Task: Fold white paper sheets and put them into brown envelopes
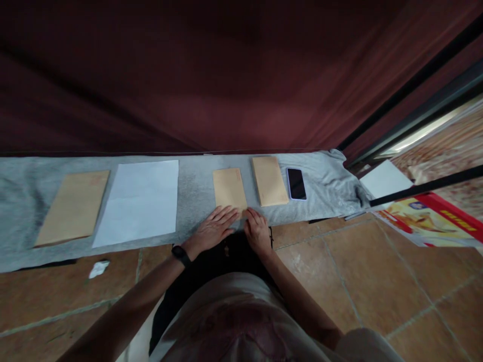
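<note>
A brown paper envelope [229, 186] lies on the grey cloth straight in front of me. My left hand [215, 226], with a dark band on its wrist, rests flat across the envelope's near left part, fingers stretched out. At the near right corner, my right hand [257, 232] has its fingers curled and pinched together on the envelope's edge. Just to the right sits a stack of brown envelopes [270, 181], and beyond it a phone [297, 184] with a dark screen. Both hands cover the envelope's near edge in part.
White paper [139, 203] and another stack of brown envelopes [73, 207] lie to the left on the grey cloth [196, 191]. A dark red curtain [226, 100] hangs behind. Black metal bars [426, 188] and a colourful box [433, 218] stand at the right. Crumpled tissue [98, 268] is on the tiled floor.
</note>
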